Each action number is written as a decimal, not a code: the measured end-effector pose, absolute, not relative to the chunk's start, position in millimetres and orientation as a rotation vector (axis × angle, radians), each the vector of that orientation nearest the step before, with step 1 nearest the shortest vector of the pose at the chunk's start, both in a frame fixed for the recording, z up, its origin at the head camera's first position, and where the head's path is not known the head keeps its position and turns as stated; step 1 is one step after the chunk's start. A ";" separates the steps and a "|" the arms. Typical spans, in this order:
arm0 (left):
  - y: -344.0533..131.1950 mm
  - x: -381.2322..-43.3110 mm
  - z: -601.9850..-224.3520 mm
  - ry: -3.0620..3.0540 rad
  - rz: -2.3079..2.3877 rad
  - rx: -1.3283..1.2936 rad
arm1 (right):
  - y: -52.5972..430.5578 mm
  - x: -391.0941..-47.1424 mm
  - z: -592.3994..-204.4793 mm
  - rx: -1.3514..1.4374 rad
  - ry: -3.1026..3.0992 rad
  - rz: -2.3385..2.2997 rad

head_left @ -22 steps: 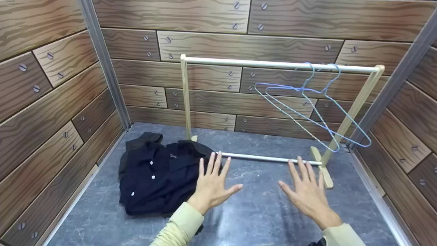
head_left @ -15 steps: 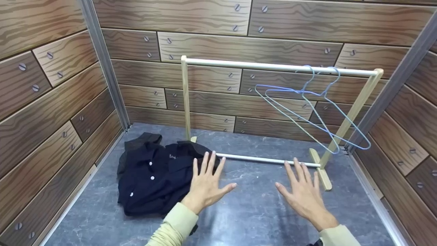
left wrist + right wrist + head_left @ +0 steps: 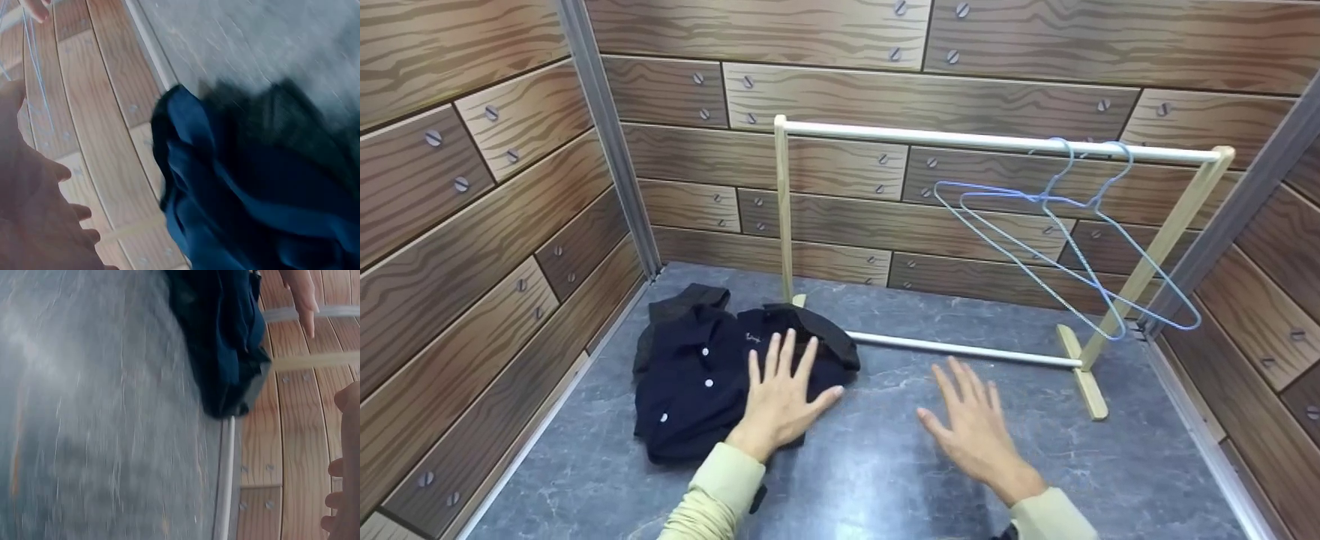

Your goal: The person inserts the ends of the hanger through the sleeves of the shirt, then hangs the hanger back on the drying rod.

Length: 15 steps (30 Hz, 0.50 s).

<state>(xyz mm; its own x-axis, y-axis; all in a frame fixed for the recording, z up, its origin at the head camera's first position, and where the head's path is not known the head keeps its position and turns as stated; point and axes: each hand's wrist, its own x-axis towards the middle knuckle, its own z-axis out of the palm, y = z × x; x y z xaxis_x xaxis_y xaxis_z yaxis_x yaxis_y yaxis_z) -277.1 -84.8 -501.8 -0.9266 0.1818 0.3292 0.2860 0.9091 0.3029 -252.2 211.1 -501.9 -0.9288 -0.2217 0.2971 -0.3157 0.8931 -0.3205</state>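
Observation:
A dark navy garment (image 3: 682, 409) with white buttons and blackish grey parts lies in a loose heap on the grey surface, at the left in the head view. My left hand (image 3: 781, 405) hovers over its right side, fingers straight and spread, holding nothing. In the left wrist view, folds of the navy cloth (image 3: 225, 185) appear apart from that hand. To the right, my right hand (image 3: 976, 435) is held above the bare surface, its fingers extended and nothing in its grasp.
Behind the hands stands a rack with a white top rail (image 3: 915, 136), a lower bar (image 3: 960, 348) and wooden posts. Two blue hangers (image 3: 1044, 198) hang near its right end. Wood-patterned walls (image 3: 840, 97) enclose the back and both sides. The garment's edge overlaps the lower bar's left end.
Both hands have shifted left, bringing the left hand farther over the garment and the right hand away from the rack's lower bar. The head view has moved slightly. Garment and hangers stay put.

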 end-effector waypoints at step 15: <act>-148.0 -292.1 -508.9 -2.797 -0.691 -0.005 | 126.0 -266.4 -526.8 0.588 -2.757 0.787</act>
<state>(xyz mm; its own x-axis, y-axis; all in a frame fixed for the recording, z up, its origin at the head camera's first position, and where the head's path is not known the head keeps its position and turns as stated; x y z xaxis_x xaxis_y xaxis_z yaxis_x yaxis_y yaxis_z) -292.1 -148.0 -508.9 -0.9664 -0.0586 0.2504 0.0648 0.8868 0.4575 -266.4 126.0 -526.8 -0.8972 -0.3170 0.3074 -0.4315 0.7771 -0.4582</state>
